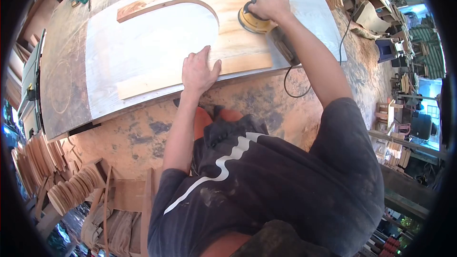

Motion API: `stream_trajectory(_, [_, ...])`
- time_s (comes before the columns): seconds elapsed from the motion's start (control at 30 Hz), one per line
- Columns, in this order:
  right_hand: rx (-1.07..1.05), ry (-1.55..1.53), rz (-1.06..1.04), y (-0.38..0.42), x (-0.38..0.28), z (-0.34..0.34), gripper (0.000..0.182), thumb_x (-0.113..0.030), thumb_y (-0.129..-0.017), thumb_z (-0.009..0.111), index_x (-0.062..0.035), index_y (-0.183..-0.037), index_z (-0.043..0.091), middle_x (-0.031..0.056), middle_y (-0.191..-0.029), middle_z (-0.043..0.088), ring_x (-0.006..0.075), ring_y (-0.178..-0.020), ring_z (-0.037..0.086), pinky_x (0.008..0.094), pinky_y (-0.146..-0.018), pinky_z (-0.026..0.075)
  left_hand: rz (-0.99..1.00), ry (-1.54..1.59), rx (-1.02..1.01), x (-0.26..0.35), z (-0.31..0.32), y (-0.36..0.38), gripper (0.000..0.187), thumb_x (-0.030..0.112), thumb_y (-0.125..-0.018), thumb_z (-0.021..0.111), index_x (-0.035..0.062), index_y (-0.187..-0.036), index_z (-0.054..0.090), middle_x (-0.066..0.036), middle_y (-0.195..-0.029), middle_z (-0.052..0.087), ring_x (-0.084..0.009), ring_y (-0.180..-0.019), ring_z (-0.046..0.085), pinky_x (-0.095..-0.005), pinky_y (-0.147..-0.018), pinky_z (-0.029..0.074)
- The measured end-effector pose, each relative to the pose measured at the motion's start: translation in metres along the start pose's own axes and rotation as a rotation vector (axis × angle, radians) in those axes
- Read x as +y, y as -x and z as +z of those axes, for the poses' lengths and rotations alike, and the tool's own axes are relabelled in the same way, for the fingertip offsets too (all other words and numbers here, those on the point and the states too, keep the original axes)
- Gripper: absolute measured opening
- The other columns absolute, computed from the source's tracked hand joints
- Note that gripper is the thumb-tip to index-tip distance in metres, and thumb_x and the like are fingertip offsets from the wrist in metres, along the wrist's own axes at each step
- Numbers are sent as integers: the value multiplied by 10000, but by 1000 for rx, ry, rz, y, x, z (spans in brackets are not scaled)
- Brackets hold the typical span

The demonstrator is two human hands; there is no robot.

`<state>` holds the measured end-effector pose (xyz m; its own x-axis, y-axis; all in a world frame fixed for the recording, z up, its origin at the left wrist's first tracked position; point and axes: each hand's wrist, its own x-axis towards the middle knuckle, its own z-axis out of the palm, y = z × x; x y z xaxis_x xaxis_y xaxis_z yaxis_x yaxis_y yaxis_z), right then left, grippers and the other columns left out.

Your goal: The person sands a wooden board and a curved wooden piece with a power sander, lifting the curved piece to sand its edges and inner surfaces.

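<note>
Spreading across the worktable (62, 81), a pale sheet (147, 43) bears a U-shaped wooden piece (238, 50), its broad curved end towards the right. On that end sits a yellow-and-black sander (253, 22), grasped from above by the right hand (271, 4). The left hand (198, 70) lies open, palm down, on the piece's near arm. A thin dark cord (287, 88) loops below the sander.
</note>
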<state>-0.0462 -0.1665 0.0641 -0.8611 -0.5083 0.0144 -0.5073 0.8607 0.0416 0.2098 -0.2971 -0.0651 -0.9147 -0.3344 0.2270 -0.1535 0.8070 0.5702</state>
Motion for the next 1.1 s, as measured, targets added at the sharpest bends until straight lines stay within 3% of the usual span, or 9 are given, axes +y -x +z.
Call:
stream_trajectory(0.07, [-75,-32,57,-19,-2,-5,692,-425,-869,694,-157,-1489,544,238,-1445,589,408,-1278,647,502,-1060,538,9,19,20,-3,1,2,600,383,-902,720,-1,-1356,641,-183,-1185,733,-354,-1055,641,-453,-972,477])
stream_trajectory(0.2, [-84,-28,113,-63,-2,-4,737,-429,-863,705,-169,-1527,519,233,-1499,558,377,-1310,636,491,-1069,534,24,38,35,-5,5,1,578,364,-866,737,6,-1313,658,-169,-1151,740,-343,-1004,640,-448,-948,484])
stream_trajectory(0.47, [-76,-70,140,-144,-13,-5,611,-385,-886,691,-160,-1447,604,176,-1414,671,322,-1306,652,468,-1063,542,7,37,79,-2,5,0,562,337,-819,757,-3,-1259,676,-183,-1084,726,-359,-965,638,-462,-921,502])
stream_trajectory(0.57, [-64,-116,145,-177,-22,8,608,-359,-888,690,-147,-1450,594,191,-1431,650,358,-1291,654,487,-1061,539,-40,55,37,-1,4,-4,573,333,-811,759,-3,-1267,673,-183,-1071,725,-358,-967,639,-461,-915,502])
stream_trajectory(0.6, [-74,-118,134,-178,-29,6,608,-359,-888,690,-147,-1450,594,191,-1431,650,358,-1291,654,487,-1061,539,-29,52,47,-1,5,-4,573,330,-808,760,-3,-1266,672,-183,-1065,725,-359,-966,640,-462,-912,501])
stream_trajectory(0.67, [-78,-70,108,-173,-50,-11,464,-326,-856,699,-145,-1282,732,249,-1241,734,402,-1186,709,485,-1029,560,-27,41,59,-2,4,-5,574,328,-805,760,-2,-1266,671,-184,-1059,725,-360,-965,641,-464,-910,500])
stream_trajectory(0.77, [25,-136,23,-160,-74,-23,375,-308,-859,689,-106,-1172,730,256,-1181,744,399,-1157,716,488,-973,581,-27,58,55,0,3,-5,567,325,-805,758,-4,-1258,669,-186,-1046,723,-362,-967,643,-471,-908,498])
stream_trajectory(1.0, [15,-61,-182,-186,-140,-9,448,-339,-927,626,-111,-1312,634,256,-1278,689,421,-1199,689,517,-984,582,-26,66,50,-4,6,-6,528,344,-815,735,34,-1236,662,-149,-1046,720,-328,-955,633,-450,-904,483])
stream_trajectory(1.1, [42,-162,-182,-185,-181,-8,448,-338,-916,635,-98,-1294,662,249,-1286,688,419,-1196,691,512,-975,588,-25,86,73,-3,5,-5,529,333,-808,747,26,-1232,667,-154,-1046,718,-335,-952,635,-459,-901,491])
